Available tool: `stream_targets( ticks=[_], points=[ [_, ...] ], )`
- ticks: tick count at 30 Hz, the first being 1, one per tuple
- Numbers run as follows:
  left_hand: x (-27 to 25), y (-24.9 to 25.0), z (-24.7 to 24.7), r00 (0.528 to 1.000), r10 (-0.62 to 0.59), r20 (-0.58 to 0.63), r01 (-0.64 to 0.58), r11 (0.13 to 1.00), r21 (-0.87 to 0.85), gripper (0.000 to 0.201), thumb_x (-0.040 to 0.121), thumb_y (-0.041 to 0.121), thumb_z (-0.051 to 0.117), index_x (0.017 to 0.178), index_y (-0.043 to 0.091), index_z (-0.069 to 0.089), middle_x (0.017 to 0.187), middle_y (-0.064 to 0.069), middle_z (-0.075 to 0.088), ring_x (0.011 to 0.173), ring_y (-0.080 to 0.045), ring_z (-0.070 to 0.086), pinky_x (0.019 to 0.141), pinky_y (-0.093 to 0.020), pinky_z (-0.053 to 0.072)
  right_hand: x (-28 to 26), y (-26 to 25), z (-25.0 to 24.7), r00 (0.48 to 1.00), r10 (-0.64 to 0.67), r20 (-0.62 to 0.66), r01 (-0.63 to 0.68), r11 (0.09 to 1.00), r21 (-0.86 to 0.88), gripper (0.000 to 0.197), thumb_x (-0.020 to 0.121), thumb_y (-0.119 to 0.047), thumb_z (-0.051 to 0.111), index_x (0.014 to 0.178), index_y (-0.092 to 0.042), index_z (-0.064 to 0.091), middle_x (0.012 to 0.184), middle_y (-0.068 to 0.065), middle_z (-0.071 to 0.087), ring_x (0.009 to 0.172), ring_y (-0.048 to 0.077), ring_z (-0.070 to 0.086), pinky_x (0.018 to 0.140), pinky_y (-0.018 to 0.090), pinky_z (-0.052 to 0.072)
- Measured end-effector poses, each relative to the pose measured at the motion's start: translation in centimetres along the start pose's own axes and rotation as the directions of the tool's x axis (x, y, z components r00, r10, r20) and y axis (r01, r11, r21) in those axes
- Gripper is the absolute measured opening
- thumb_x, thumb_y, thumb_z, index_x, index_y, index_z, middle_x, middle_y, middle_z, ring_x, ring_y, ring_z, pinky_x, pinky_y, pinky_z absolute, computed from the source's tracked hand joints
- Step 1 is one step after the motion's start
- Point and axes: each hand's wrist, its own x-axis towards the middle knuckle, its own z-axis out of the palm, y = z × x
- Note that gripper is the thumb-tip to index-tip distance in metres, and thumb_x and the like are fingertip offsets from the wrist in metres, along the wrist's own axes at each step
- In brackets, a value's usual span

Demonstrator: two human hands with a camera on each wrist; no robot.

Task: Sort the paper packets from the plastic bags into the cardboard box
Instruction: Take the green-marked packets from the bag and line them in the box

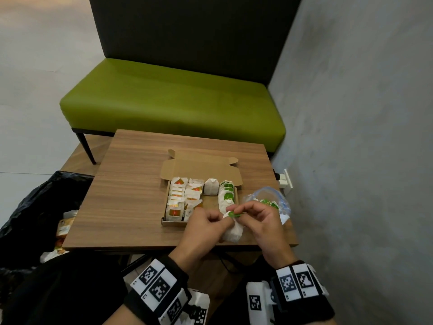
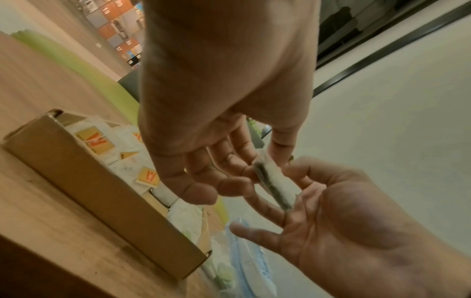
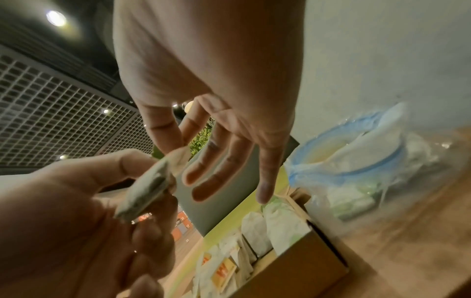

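Showing an orange "W", tags [image 2: 94,139] fill the cardboard box [image 2: 84,181].

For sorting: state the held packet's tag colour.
Green tag on a white packet; head view.

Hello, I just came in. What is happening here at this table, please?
A person is sorting tea-bag packets into an open cardboard box on a wooden table. Both hands hold one green-tagged packet just in front of the box: the left hand grips it, the right hand pinches its top. The box already holds rows of orange-tagged and green-tagged packets. A clear plastic bag with more green-tagged packets lies right of the box.
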Motion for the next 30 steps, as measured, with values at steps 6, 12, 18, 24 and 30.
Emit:
stream_targets(
  ticks=[6, 12, 18, 24, 30],
  points=[
    [-0.3, 0.4, -0.2, 0.998, -0.034, 0.047, 0.038, 0.994, -0.098, 0.014, 0.090, 0.009, 0.067, 0.079, 0.001, 0.072, 0.068, -0.003, 0.067, 0.057, -0.010, 0.063, 0.047, -0.015, 0.047, -0.1, -0.3, -0.8, 0.999, 0.037, 0.002, -0.036, 0.997, -0.072, 0.020, 0.087, 0.008, 0.061, 0.080, -0.002, 0.077, 0.084, 0.010, 0.076, 0.083, 0.016, 0.071, 0.074, 0.025, 0.056],
    [0.0, 0.1, -0.5, 0.997, -0.004, 0.075, 0.006, 1.000, -0.030, 0.010, 0.090, 0.008, 0.068, 0.088, 0.000, 0.073, 0.067, 0.000, 0.068, 0.051, -0.007, 0.062, 0.048, -0.014, 0.046, 0.9, -0.5, -1.2, 0.991, 0.104, 0.087, -0.089, 0.982, -0.164, 0.027, 0.077, 0.006, 0.077, 0.101, -0.006, 0.074, 0.089, 0.014, 0.076, 0.084, 0.020, 0.073, 0.076, 0.027, 0.058],
    [0.1, -0.6, -1.6, 0.987, 0.115, 0.116, -0.123, 0.990, 0.063, 0.009, 0.092, 0.017, 0.067, 0.094, 0.019, 0.076, 0.077, 0.006, 0.074, 0.067, -0.004, 0.067, 0.059, -0.018, 0.052, 2.0, -1.5, -1.8, 0.962, 0.202, 0.186, -0.138, 0.941, -0.309, 0.025, 0.076, 0.001, 0.080, 0.095, -0.014, 0.075, 0.095, 0.015, 0.075, 0.090, 0.028, 0.072, 0.083, 0.033, 0.060],
    [1.2, -1.5, -2.3, 0.979, 0.162, 0.121, -0.178, 0.975, 0.134, 0.016, 0.087, 0.027, 0.073, 0.103, 0.028, 0.073, 0.094, 0.008, 0.074, 0.086, -0.007, 0.068, 0.075, -0.026, 0.056, 3.7, -2.7, -1.6, 0.957, 0.183, 0.226, -0.078, 0.910, -0.406, 0.018, 0.077, 0.000, 0.079, 0.089, -0.013, 0.074, 0.092, 0.013, 0.075, 0.079, 0.027, 0.068, 0.077, 0.038, 0.059],
    [2.4, -2.2, -2.2, 0.981, 0.192, -0.008, -0.183, 0.949, 0.256, 0.014, 0.090, 0.026, 0.070, 0.103, 0.023, 0.075, 0.083, 0.012, 0.073, 0.078, 0.006, 0.065, 0.064, -0.011, 0.049, 5.3, -3.5, 0.1, 0.956, 0.144, 0.257, 0.089, 0.693, -0.716, 0.012, 0.081, -0.015, 0.080, 0.085, -0.025, 0.076, 0.076, -0.010, 0.070, 0.066, 0.004, 0.060, 0.066, 0.028, 0.054]
  ],
)
